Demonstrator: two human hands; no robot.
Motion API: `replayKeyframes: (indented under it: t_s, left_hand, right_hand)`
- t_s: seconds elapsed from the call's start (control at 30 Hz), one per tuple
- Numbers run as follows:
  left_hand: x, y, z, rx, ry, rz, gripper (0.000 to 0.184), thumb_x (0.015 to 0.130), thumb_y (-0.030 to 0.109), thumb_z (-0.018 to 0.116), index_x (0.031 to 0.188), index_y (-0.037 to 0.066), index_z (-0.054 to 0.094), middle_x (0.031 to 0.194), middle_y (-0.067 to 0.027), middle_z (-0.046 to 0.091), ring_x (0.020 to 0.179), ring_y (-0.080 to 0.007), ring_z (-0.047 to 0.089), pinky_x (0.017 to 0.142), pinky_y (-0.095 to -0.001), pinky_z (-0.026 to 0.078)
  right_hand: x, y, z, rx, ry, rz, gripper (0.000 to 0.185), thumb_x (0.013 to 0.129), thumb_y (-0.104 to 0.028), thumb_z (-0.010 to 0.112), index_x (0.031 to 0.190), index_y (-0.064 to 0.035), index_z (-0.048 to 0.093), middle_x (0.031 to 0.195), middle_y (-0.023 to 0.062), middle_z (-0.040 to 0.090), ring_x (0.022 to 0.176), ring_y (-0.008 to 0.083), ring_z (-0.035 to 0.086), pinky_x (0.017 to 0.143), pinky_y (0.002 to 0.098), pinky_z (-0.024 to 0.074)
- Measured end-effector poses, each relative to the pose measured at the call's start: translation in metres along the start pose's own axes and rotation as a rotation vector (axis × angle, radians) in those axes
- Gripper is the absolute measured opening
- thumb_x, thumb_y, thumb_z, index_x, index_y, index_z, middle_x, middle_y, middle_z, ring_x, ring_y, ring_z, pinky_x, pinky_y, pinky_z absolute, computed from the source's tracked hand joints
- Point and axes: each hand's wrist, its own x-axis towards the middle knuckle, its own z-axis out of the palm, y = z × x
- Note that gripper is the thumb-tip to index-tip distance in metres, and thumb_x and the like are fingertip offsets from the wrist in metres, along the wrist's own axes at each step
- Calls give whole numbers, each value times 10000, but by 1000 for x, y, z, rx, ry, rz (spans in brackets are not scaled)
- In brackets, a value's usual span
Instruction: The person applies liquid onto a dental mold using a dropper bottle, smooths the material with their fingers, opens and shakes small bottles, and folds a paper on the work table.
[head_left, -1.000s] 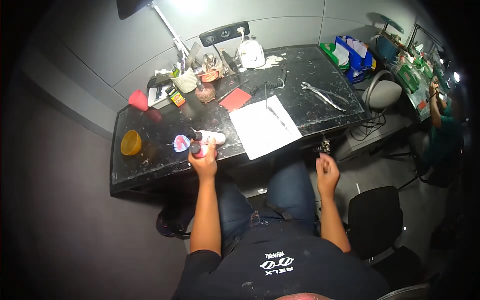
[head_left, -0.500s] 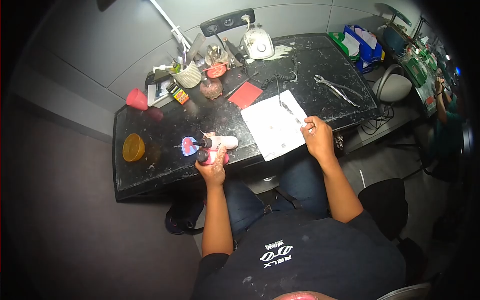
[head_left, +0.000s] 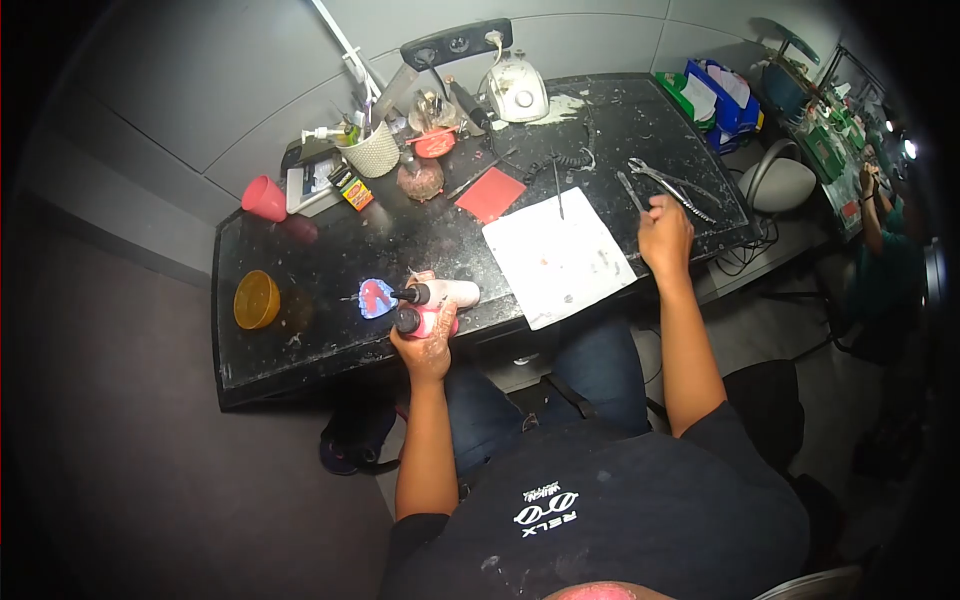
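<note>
My left hand (head_left: 427, 350) is closed around squeeze bottles at the table's front edge. One is a pale pink bottle (head_left: 456, 293) lying on its side, its dark nozzle pointing left; the other is a bright pink bottle (head_left: 426, 322) with a black cap. Just beyond the nozzle lies a blue-and-pink dental mould (head_left: 376, 298). My right hand (head_left: 667, 240) pinches a slim metal spatula (head_left: 631, 190) over the table, right of a white paper sheet (head_left: 555, 258). Large metal pliers (head_left: 672, 186) lie close to its fingertips. Another thin tool (head_left: 559, 190) rests at the sheet's top edge.
A yellow bowl (head_left: 257, 300) and a pink cup (head_left: 264, 199) stand on the left. Along the back are a woven tool pot (head_left: 372, 150), a small box (head_left: 352, 188), a red square sheet (head_left: 490, 195) and a white machine (head_left: 518, 92). Another person's arm (head_left: 873, 210) shows far right.
My right hand has moved right and away from me, carrying the spatula off the paper toward the pliers. My left hand keeps its hold on the bottles.
</note>
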Motion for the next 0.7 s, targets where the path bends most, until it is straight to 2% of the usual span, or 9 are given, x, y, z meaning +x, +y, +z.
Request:
replayKeyframes:
  t_s: [0.07, 0.13, 0.23, 0.27, 0.33, 0.47, 0.63, 0.67, 0.7]
  left_hand:
    - [0, 4, 3, -27, 5, -22, 557, 835, 32, 786, 1340, -84, 581, 1310, -166, 640, 1212, -253, 616, 1094, -400, 444]
    - [-1, 12, 6, -91, 26, -127, 563, 832, 34, 791, 1340, -87, 580, 1302, -164, 643, 1207, -250, 619, 1094, -397, 443]
    - [-2, 14, 7, -100, 26, -137, 557, 833, 30, 794, 1336, -85, 583, 1294, -157, 646, 1201, -242, 620, 1094, -395, 442]
    - [-2, 11, 6, -103, 30, -134, 557, 833, 30, 794, 1336, -85, 583, 1294, -157, 646, 1201, -242, 620, 1094, -395, 442]
    - [-1, 5, 6, -82, 31, -2, 552, 827, -17, 809, 1335, -30, 594, 1153, -80, 653, 781, -92, 614, 629, -223, 506]
    - [-1, 0, 5, -59, 28, 31, 526, 831, -23, 806, 1316, -32, 602, 1138, -72, 649, 784, -81, 605, 622, -216, 500]
    - [0, 9, 3, -96, -3, -69, 514, 837, -17, 803, 1312, -32, 606, 1139, -62, 648, 833, -86, 607, 672, -218, 511]
    - [0, 11, 3, -91, -5, -91, 509, 833, -3, 800, 1302, -54, 609, 1203, -94, 653, 992, -145, 616, 864, -288, 483]
    - [-1, 13, 2, -86, -6, -113, 507, 829, 11, 798, 1292, -76, 612, 1267, -126, 657, 1150, -203, 625, 1055, -357, 455]
  right_hand:
    - [5, -28, 10, 182, 61, -109, 166, 848, -77, 704, 977, 27, 722, 928, 191, 757, 877, 388, 726, 842, 452, 562]
    - [7, -68, 18, 233, -83, -44, 161, 825, -101, 727, 926, 24, 744, 936, 191, 758, 896, 390, 726, 857, 447, 562]
    - [22, -102, 41, 168, -159, -151, 251, 819, -158, 770, 994, 21, 755, 1012, 218, 750, 921, 375, 743, 842, 457, 570]
    - [29, -117, 42, -6, -276, -113, 263, 818, -162, 775, 1005, 22, 756, 1051, 224, 745, 968, 380, 735, 863, 461, 570]
    - [44, -130, 47, -181, -385, -82, 276, 816, -166, 779, 1016, 24, 757, 1090, 230, 740, 1016, 385, 728, 883, 466, 570]
    - [65, -141, 57, -244, -492, -21, 327, 795, -191, 812, 1029, 32, 758, 1128, 230, 737, 1088, 390, 708, 933, 458, 563]
    - [82, -141, 32, -257, -548, 17, 453, 736, -241, 858, 1059, 57, 745, 1149, 257, 723, 1105, 386, 704, 941, 441, 562]
    - [88, -136, 26, -289, -585, 36, 407, 761, -215, 830, 1102, -7, 753, 1191, 214, 727, 1155, 359, 691, 982, 421, 555]
    - [90, -129, 20, -306, -568, 30, 417, 751, -208, 836, 1101, 1, 750, 1189, 220, 726, 1149, 366, 692, 978, 422, 557]
